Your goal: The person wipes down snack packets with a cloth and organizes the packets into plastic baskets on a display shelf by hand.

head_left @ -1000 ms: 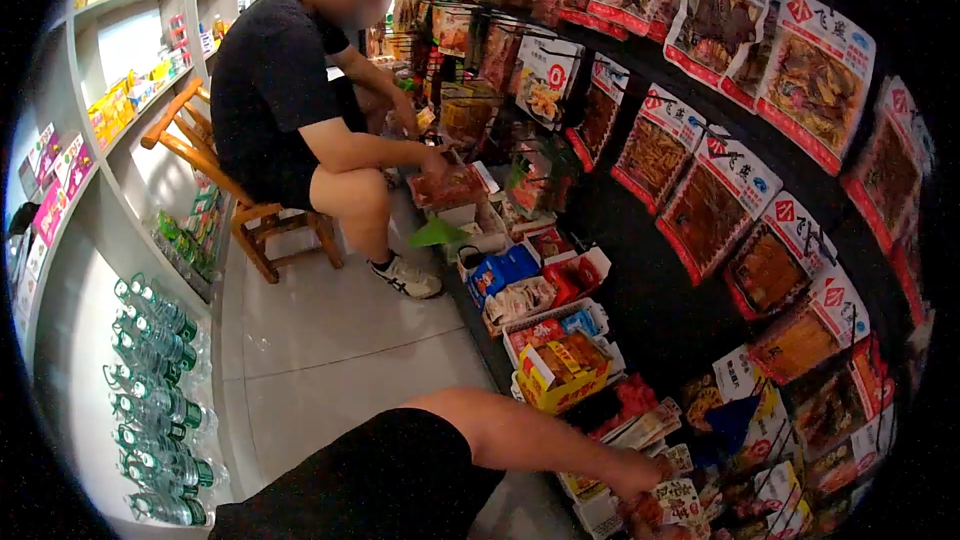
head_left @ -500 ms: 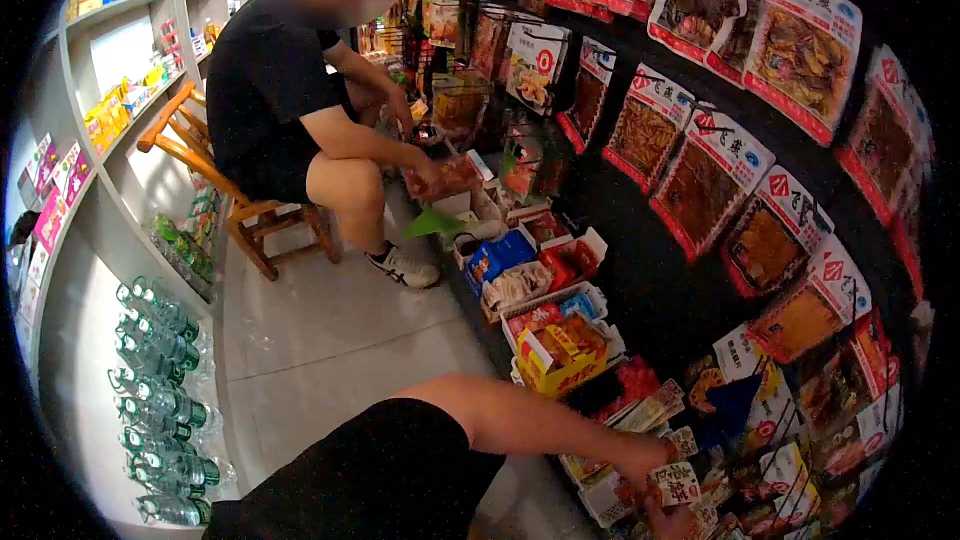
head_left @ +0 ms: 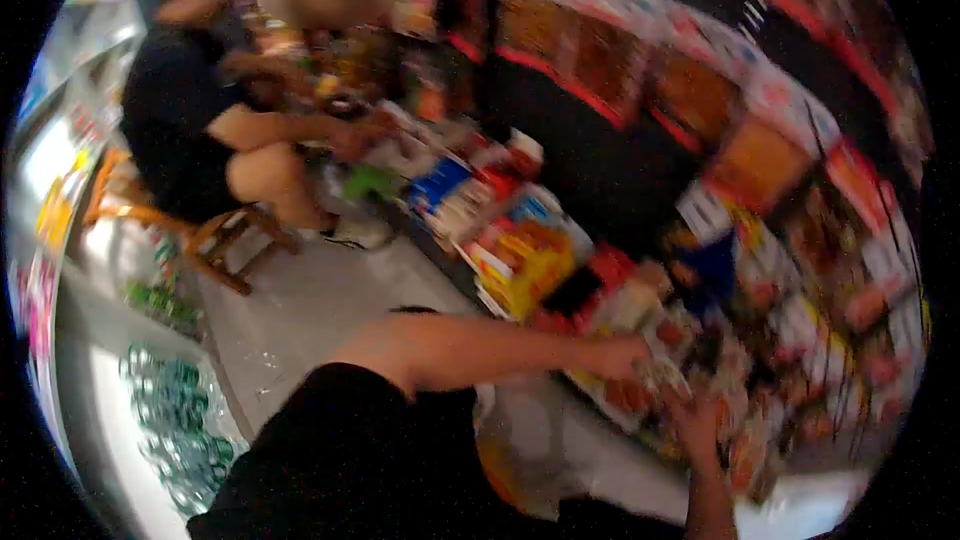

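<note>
Motion blurs the whole view. My left hand [head_left: 622,355] reaches in from the left over the low row of packaged snacks, its fingers closed at a small pale snack packet [head_left: 662,376]. Just below and to the right, my right hand [head_left: 696,414] is raised with its fingertips close to the same packet; smearing hides whether they grip it. Several more snack packets [head_left: 628,395] lie under and around both hands. A yellow box [head_left: 535,275] of snacks stands farther up the row, beyond my left forearm.
A person [head_left: 180,90] in black sits on a wooden chair [head_left: 225,250] at the upper left, hands by the far end of the row. Hanging snack bags [head_left: 765,165] line the dark rack on the right. Bottled water [head_left: 175,420] stands on the lower left shelf.
The view has shifted and blurred, so shelves and boxes sit differently in it. My hands appear higher, and more of my right forearm shows. The seated person's hands are still at the row.
</note>
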